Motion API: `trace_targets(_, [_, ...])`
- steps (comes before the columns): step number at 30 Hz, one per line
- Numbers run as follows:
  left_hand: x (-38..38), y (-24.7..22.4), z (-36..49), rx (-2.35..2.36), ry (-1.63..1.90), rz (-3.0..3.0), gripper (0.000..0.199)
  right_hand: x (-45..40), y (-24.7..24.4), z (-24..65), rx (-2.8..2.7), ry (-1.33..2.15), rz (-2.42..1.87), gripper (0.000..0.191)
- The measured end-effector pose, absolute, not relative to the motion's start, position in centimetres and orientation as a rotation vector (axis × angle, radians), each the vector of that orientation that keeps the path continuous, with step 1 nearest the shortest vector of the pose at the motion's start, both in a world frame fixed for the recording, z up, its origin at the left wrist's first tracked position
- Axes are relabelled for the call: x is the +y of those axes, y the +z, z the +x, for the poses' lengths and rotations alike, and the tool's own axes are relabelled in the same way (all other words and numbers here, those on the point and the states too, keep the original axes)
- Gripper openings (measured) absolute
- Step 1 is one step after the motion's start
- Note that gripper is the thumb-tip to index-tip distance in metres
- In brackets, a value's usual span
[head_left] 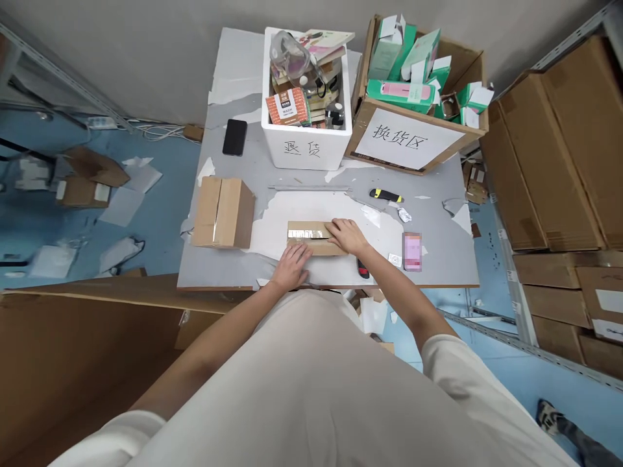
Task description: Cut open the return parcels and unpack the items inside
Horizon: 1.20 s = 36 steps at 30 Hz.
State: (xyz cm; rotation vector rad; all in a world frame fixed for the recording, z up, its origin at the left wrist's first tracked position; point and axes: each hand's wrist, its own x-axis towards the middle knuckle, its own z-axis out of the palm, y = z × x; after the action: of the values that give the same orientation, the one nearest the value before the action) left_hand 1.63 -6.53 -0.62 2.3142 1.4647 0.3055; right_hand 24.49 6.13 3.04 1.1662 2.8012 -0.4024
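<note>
A small flat cardboard box (pixel 314 247) lies on the table in front of me, with a shiny strip of clear tape along its top and a dark gap at the seam. My left hand (pixel 292 264) rests on its near left corner, fingers stretched out. At the right end, my right hand (pixel 346 235) bends its fingers over the top flap and grips it. Partly under my right wrist lies a red and black tool (pixel 363 268), whose kind I cannot make out. A yellow and black box cutter (pixel 386 195) is farther back on the right.
A taped carton (pixel 219 214) and a black phone (pixel 234 137) are on the left. Behind stand a filled white foam bin (pixel 306 150) and a cardboard bin of green boxes (pixel 413 139). A pink item (pixel 413 251) lies right. Stacked cartons (pixel 549 155) flank the table (pixel 214 269).
</note>
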Motion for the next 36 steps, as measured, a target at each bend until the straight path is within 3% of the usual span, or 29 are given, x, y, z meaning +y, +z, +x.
trace_targets(4, [-6.8, -0.6, 1.5, 1.455, 0.295, 2.293, 0.069, 8.9, 4.1, 24.0, 2.616, -0.467, 1.243, 0.040])
trace_targets(9, [-6.5, -0.4, 1.0, 1.416, 0.328, 2.307, 0.063, 12.1, 4.2, 23.4, 2.395, -0.638, 1.767, 0.041])
trace_targets(12, [-5.1, 0.0, -0.4, 1.393, 0.384, 2.314, 0.058, 11.0, 3.6, 23.3, 2.505, -0.519, 1.952, 0.040])
trace_targets(15, [-2.9, 0.5, -2.4, 1.428, 0.435, 2.293, 0.073, 7.9, 3.5, 23.8, 2.816, -0.324, 1.719, 0.034])
trace_targets(18, [-0.6, 0.5, -4.4, 1.387, 0.388, 2.286, 0.094, 5.0, 4.0, 24.2, 2.920, -0.404, 1.150, 0.032])
trace_targets(20, [0.4, 0.3, -5.3, 1.324, 0.345, 2.283, 0.098, 3.7, 4.3, 24.2, 2.865, -0.455, 0.989, 0.038])
trace_targets(22, [1.1, 0.0, -5.6, 1.288, 0.336, 2.276, 0.096, 2.8, 4.3, 24.0, 2.792, -0.416, 1.074, 0.051])
trace_targets(26, [1.6, -0.6, -5.3, 1.325, 0.343, 2.279, 0.082, 0.2, 3.1, 24.1, 2.746, -0.283, 1.217, 0.030])
trace_targets(29, [1.7, -0.7, -5.0, 1.342, 0.322, 2.289, 0.077, -2.5, 1.8, 25.2, 2.880, -0.279, 1.104, 0.031])
trace_targets(33, [1.2, 0.6, -4.8, 1.357, 0.225, 2.349, 0.079, -3.4, 1.6, 26.7, 2.988, -0.492, 1.074, 0.028])
trace_targets(36, [0.4, 2.5, -4.1, 1.435, 0.149, 2.414, 0.070, -0.4, 3.4, 26.9, 2.917, -0.714, 1.214, 0.043])
